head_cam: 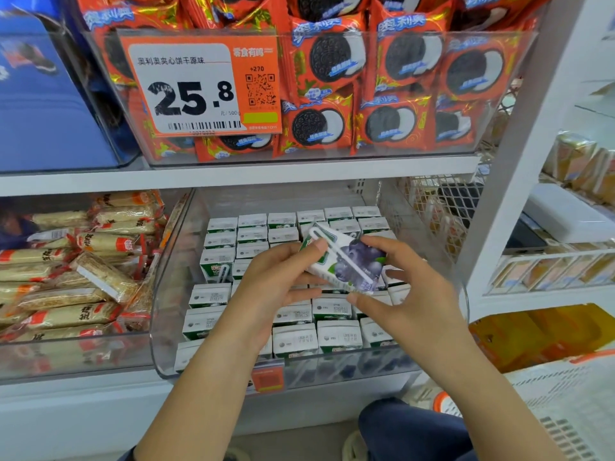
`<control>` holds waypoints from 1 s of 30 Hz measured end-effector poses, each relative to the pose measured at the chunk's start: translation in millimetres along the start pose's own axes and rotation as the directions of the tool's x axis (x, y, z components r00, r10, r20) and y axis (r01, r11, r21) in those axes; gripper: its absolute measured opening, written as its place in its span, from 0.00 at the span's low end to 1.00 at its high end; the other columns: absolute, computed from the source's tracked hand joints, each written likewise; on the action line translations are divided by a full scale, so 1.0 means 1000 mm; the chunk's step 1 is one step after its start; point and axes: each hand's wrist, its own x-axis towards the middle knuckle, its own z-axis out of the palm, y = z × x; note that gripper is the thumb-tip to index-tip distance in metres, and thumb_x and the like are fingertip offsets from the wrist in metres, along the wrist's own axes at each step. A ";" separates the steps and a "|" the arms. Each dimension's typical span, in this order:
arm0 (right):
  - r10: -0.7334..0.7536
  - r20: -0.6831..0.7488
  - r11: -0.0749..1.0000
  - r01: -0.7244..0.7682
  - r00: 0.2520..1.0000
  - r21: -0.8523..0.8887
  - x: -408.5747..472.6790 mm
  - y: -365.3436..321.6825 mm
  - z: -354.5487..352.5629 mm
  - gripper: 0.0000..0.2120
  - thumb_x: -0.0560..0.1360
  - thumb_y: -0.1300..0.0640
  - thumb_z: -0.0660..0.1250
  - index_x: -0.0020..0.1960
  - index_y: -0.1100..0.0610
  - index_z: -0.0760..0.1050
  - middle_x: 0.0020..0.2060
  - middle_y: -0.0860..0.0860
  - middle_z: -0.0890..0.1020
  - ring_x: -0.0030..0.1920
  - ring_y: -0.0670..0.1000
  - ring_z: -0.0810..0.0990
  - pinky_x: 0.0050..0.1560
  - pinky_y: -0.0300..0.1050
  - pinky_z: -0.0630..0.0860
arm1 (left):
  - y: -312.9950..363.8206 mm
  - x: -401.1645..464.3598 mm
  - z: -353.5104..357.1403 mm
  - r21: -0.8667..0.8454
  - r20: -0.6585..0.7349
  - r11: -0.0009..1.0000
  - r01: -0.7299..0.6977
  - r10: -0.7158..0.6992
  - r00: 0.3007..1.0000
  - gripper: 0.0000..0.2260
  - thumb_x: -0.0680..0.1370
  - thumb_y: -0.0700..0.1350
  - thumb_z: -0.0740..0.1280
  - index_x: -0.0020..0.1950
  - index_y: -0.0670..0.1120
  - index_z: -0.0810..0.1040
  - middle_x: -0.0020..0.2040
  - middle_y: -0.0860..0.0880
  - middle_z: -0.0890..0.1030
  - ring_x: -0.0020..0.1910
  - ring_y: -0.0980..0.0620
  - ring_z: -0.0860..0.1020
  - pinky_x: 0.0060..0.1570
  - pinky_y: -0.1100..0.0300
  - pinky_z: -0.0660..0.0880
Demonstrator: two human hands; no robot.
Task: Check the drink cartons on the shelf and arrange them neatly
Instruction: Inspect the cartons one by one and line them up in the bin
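Note:
A small white drink carton with blueberries printed on it and a wrapped straw on its side is held tilted above the bin. My left hand grips its left end with thumb on top. My right hand pinches its right end between thumb and fingers. Below, several rows of matching white-and-green cartons stand upright in a clear plastic bin on the lower shelf. One carton at the left shows its front with a straw.
A bin of wrapped cereal bars sits to the left. Above, a clear bin holds red cookie packs with a price tag reading 25.8. A white shelf post and another rack stand on the right.

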 end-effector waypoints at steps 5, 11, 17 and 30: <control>-0.131 -0.133 0.955 0.090 0.982 -0.284 0.004 0.012 -0.015 0.21 0.70 0.50 0.72 0.63 0.45 0.74 0.56 0.44 0.78 0.57 0.45 0.71 0.51 0.38 0.67 | -0.001 0.002 0.001 0.101 -0.091 0.974 -0.201 0.210 0.973 0.16 0.66 0.52 0.73 0.52 0.49 0.81 0.44 0.51 0.86 0.44 0.55 0.84 0.41 0.66 0.79; 0.038 -0.254 0.932 -0.126 0.966 -0.339 0.017 0.040 -0.046 0.18 0.76 0.55 0.65 0.65 0.55 0.73 0.59 0.55 0.77 0.56 0.57 0.76 0.49 0.42 0.69 | 0.004 0.032 0.020 0.330 -0.103 0.873 -0.360 0.412 0.905 0.11 0.74 0.40 0.72 0.51 0.55 0.79 0.49 0.54 0.84 0.48 0.55 0.81 0.47 0.63 0.78; 0.134 -0.150 0.893 -0.185 0.980 -0.410 0.021 0.045 -0.036 0.21 0.78 0.53 0.63 0.69 0.56 0.67 0.54 0.59 0.79 0.49 0.60 0.79 0.43 0.45 0.72 | 0.001 0.067 0.031 0.631 0.019 0.688 -0.358 0.448 0.894 0.15 0.74 0.39 0.72 0.59 0.49 0.78 0.54 0.51 0.79 0.51 0.53 0.77 0.46 0.69 0.70; 0.103 -0.195 0.877 -0.181 0.975 -0.446 0.028 0.050 -0.032 0.23 0.79 0.52 0.60 0.73 0.51 0.63 0.60 0.54 0.77 0.52 0.54 0.80 0.43 0.44 0.75 | -0.023 0.100 0.036 0.873 0.085 0.444 -0.204 0.274 0.958 0.18 0.72 0.48 0.75 0.61 0.51 0.80 0.60 0.50 0.80 0.60 0.50 0.76 0.60 0.55 0.73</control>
